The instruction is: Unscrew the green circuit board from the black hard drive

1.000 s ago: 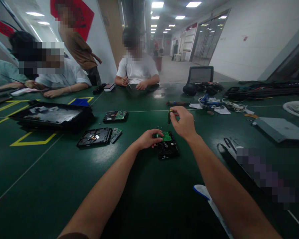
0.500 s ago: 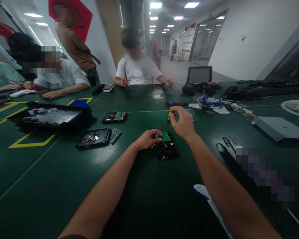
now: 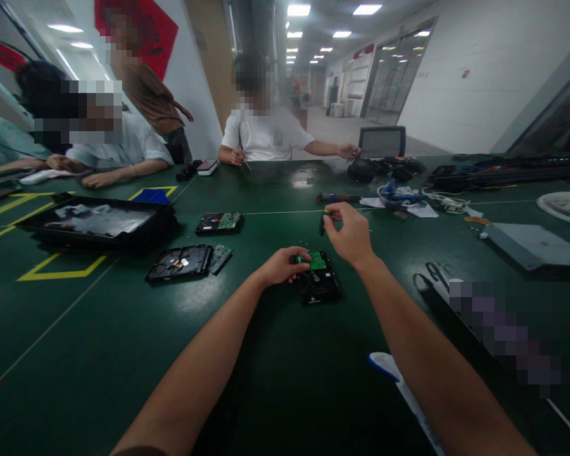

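Note:
A black hard drive with a green circuit board lies on the dark green table in front of me. My left hand grips its left edge, thumb and fingers resting over the board. My right hand pinches the top of a small screwdriver, which stands upright over the far end of the drive. Whether its tip sits in a screw is too small to tell. A few tiny screws lie just beyond the drive.
To the left are an opened hard drive, a loose circuit board, another drive and a black tray. A metal case sits at right. A co-worker sits across the table.
The screwdriver's handle looks turned, its yellow stripe less visible. Both my hands stay in place. The co-worker across has stretched one arm toward the dark items at the right.

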`<action>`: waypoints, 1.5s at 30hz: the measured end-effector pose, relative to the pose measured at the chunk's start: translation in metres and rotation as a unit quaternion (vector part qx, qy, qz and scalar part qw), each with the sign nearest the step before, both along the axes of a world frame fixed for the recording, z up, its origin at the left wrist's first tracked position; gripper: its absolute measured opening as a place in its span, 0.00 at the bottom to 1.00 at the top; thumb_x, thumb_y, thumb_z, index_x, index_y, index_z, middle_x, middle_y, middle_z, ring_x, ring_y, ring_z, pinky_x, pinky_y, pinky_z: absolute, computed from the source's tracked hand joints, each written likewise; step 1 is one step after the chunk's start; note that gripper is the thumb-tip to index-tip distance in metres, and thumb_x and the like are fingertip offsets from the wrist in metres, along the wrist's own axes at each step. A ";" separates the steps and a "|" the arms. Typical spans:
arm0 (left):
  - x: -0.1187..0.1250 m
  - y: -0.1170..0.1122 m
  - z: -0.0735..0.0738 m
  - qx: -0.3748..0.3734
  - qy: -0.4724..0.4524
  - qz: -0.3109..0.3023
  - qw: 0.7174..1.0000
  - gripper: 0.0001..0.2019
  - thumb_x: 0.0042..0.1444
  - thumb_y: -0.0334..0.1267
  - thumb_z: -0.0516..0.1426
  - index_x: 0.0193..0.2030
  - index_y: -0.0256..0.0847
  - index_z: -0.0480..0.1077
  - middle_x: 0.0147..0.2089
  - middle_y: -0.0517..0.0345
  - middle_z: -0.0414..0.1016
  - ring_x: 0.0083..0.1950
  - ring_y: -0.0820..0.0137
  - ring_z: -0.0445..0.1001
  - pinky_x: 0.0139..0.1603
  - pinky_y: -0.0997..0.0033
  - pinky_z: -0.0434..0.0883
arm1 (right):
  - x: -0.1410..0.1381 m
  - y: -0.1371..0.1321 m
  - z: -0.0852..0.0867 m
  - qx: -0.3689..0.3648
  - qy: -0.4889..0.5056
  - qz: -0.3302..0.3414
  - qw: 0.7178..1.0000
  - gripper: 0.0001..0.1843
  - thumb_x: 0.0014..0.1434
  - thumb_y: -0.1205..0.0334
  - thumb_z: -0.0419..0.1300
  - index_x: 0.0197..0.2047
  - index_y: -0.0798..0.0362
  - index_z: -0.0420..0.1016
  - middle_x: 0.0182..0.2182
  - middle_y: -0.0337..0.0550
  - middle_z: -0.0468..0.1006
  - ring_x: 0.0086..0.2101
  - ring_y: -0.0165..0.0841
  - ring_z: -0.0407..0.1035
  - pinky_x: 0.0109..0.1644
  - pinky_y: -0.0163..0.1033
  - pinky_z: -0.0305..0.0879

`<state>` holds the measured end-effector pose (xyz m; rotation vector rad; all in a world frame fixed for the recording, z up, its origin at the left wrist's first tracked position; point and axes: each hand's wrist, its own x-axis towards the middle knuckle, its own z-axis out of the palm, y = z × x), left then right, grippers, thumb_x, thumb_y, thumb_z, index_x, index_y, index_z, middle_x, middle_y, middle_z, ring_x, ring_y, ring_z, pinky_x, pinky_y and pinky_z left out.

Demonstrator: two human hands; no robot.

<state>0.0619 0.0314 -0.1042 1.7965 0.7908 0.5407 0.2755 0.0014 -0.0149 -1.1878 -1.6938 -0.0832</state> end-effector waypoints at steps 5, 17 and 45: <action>0.000 0.001 -0.002 0.001 -0.007 0.000 1.000 0.15 0.60 0.41 0.64 0.52 0.41 0.74 0.67 0.45 0.66 0.26 0.82 0.71 0.23 0.77 0.72 | -0.001 -0.004 0.003 0.014 -0.027 0.004 1.000 0.08 0.65 0.61 0.56 0.46 0.49 0.75 0.43 0.48 0.77 0.42 0.41 0.74 0.49 0.51 0.72; 0.001 0.000 0.000 0.001 -0.010 -0.002 1.000 0.15 0.60 0.41 0.64 0.52 0.39 0.73 0.65 0.46 0.69 0.26 0.82 0.70 0.23 0.77 0.72 | -0.001 -0.003 0.002 0.005 -0.019 0.014 1.000 0.09 0.65 0.60 0.57 0.47 0.50 0.75 0.43 0.48 0.78 0.42 0.41 0.74 0.49 0.50 0.72; 0.000 0.001 -0.002 0.006 -0.013 -0.005 1.000 0.15 0.61 0.41 0.64 0.52 0.39 0.73 0.67 0.46 0.66 0.26 0.83 0.71 0.23 0.78 0.72 | -0.003 -0.004 0.003 0.020 -0.021 0.010 1.000 0.08 0.66 0.60 0.58 0.45 0.50 0.75 0.43 0.48 0.78 0.43 0.40 0.74 0.50 0.49 0.72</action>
